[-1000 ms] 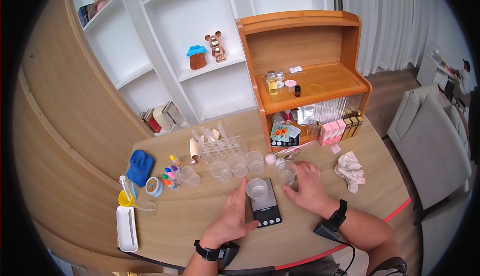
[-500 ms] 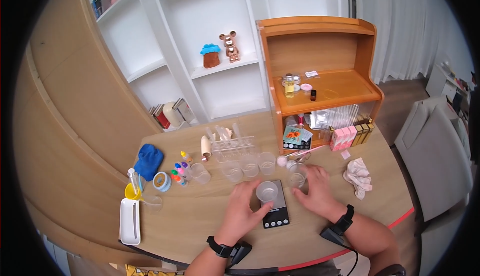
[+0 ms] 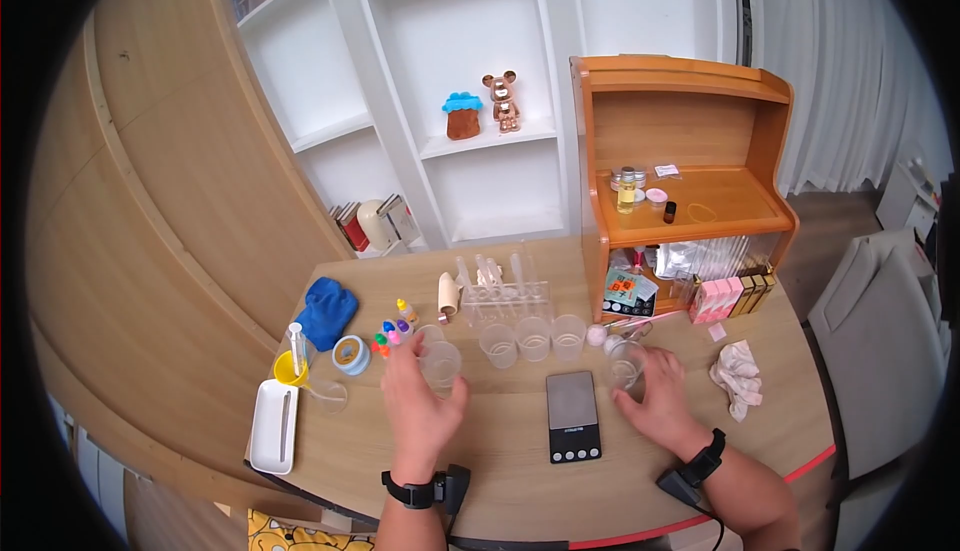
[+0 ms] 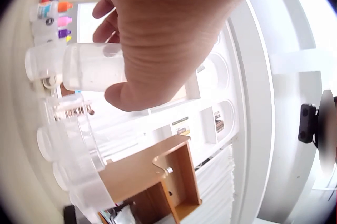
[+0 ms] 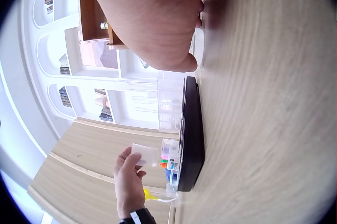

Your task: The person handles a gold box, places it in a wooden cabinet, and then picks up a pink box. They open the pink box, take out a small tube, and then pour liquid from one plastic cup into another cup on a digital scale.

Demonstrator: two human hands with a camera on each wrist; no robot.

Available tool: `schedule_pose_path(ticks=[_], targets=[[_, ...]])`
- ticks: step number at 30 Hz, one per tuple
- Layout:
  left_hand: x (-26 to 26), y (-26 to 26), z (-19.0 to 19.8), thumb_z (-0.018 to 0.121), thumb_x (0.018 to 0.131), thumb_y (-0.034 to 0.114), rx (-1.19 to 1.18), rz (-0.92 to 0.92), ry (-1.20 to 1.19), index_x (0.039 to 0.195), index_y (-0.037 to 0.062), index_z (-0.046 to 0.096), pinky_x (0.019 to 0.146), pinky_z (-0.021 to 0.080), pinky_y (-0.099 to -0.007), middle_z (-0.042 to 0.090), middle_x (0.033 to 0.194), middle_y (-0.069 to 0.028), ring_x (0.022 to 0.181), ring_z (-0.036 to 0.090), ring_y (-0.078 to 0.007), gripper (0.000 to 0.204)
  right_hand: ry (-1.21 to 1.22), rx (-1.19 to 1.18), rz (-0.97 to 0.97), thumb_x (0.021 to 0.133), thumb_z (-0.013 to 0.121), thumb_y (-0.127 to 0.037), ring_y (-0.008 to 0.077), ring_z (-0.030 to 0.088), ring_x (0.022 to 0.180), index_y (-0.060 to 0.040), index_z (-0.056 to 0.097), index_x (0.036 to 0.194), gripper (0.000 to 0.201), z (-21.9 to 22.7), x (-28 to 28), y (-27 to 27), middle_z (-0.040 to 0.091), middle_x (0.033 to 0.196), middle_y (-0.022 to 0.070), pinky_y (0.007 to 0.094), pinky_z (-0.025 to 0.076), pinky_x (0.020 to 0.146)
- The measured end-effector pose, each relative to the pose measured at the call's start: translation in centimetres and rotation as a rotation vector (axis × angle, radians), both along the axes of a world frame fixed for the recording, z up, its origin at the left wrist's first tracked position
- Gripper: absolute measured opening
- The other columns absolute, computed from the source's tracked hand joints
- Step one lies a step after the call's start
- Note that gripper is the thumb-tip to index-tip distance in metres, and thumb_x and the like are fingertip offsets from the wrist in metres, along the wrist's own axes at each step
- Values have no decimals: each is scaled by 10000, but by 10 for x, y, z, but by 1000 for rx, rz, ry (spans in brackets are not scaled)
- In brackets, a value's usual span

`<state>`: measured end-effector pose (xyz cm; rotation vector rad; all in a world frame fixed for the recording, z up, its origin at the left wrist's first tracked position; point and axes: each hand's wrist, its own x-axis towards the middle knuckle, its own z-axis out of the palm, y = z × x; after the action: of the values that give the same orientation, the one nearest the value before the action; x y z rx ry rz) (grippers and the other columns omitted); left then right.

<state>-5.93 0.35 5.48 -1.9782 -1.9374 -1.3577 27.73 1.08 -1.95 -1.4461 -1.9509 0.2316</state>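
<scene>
My left hand (image 3: 420,406) grips a clear plastic cup (image 3: 441,363) between thumb and fingers, left of the scale. In the left wrist view this cup (image 4: 93,67) is held above the table, near another clear cup (image 4: 39,62) and the small dropper bottles (image 4: 64,21). My right hand (image 3: 665,406) curls round a second clear cup (image 3: 626,363) that stands on the table right of the scale; in the right wrist view my hand hides most of it. Between the hands lies a black digital scale (image 3: 573,401) with a bare grey plate.
Several clear cups (image 3: 534,339) stand in a row before a test-tube rack (image 3: 507,301). At left are a blue cloth (image 3: 328,311), a round tin (image 3: 351,354), a yellow cup (image 3: 291,369) and a white tray (image 3: 268,431). A wooden shelf (image 3: 690,221) and crumpled cloth (image 3: 737,376) are at right.
My left hand has taken the cup off the scale and carried it left toward the dropper bottles. My right hand stays at its cup. The head view has shifted.
</scene>
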Motion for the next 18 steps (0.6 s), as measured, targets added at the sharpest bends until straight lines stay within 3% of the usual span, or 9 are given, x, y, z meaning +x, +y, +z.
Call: schedule_pose_path(ticks=[6,13,18], targets=[[-26,5,-24,828,801,107,-164,265,109,1416,-14,534,986,544,-501,669,1260,-224,1177,677,-394,692,-11,-9,-14,833,834,-229,406,505,1342,-44,561,1415,669,-1,1,-1,601,1374,193,528,375,1140],[-30,10,-35,823,821,160,-267,370,189,1388,4,546,965,538,-527,675,1328,-215,1196,673,-413,650,-14,-9,-6,836,834,-232,409,505,1343,-41,558,1409,664,3,0,-2,601,1371,196,530,374,1147],[-32,13,-42,834,823,193,-244,398,245,1415,16,548,968,500,-529,679,1252,-193,1160,657,-392,680,-11,-17,-7,839,832,-239,409,503,1351,-42,557,1408,662,2,1,-2,603,1369,198,529,369,1154]])
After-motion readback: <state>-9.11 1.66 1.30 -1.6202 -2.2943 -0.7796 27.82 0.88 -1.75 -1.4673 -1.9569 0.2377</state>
